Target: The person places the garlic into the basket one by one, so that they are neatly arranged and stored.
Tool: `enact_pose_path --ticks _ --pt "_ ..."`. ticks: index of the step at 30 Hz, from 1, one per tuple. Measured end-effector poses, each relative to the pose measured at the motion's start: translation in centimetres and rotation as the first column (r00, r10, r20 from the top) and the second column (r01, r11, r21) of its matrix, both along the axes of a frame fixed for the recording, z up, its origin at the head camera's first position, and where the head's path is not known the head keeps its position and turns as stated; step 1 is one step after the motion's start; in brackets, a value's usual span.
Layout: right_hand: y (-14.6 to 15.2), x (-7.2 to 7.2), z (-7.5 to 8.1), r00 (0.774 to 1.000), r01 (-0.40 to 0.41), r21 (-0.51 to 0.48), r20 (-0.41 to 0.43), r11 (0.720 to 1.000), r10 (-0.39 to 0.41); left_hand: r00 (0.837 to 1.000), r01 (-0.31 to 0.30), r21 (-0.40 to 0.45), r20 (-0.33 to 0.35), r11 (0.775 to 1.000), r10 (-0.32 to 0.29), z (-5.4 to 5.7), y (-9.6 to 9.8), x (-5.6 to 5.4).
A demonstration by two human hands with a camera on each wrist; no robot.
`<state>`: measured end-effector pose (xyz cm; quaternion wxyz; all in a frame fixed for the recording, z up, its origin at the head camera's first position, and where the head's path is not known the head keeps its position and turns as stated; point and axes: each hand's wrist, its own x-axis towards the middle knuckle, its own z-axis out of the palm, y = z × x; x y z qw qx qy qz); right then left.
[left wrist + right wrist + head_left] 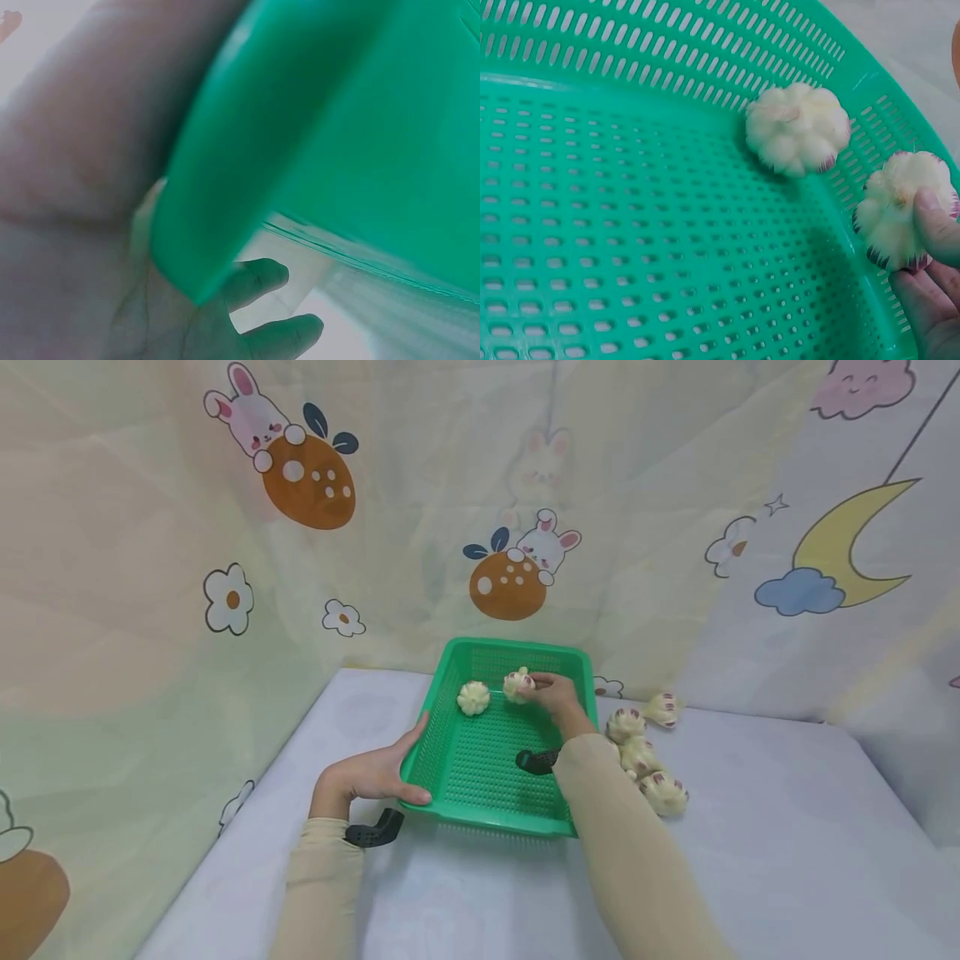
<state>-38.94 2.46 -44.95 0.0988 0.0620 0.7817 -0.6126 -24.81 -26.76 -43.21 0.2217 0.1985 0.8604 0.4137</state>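
My right hand (557, 695) pinches a garlic bulb (901, 206) between thumb and fingers, inside the far part of the green plastic basket (495, 768). A second garlic bulb (473, 698) rests to its left in the basket, near the far wall. With my left hand (378, 771) I hold the basket's near left corner: the thumb lies at the rim, the other fingers along the outside of the wall. In the left wrist view the green rim (217, 165) crosses the palm, and two fingertips (289, 335) show beyond it.
Several more garlic bulbs (637, 753) lie in a cluster on the white table (787, 827), right of the basket and partly behind my right sleeve (630, 843). A printed cloth (405, 527) hangs behind the table and at the left.
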Motion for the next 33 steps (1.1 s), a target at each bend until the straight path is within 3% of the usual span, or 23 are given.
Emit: enact_pose_path --ticks 21,33 --pt "-1.3 -1.2 -1.8 0.999 -0.039 0.207 0.017 0.978 0.036 1.000 -0.025 -0.024 -0.005 0.999 0.025 -0.1 0.0 0.0" --pt "-1.5 -0.5 -1.3 0.997 -0.062 0.266 -0.025 0.962 0.071 1.000 -0.020 -0.012 0.004 1.000 0.020 0.1 0.2 0.2"
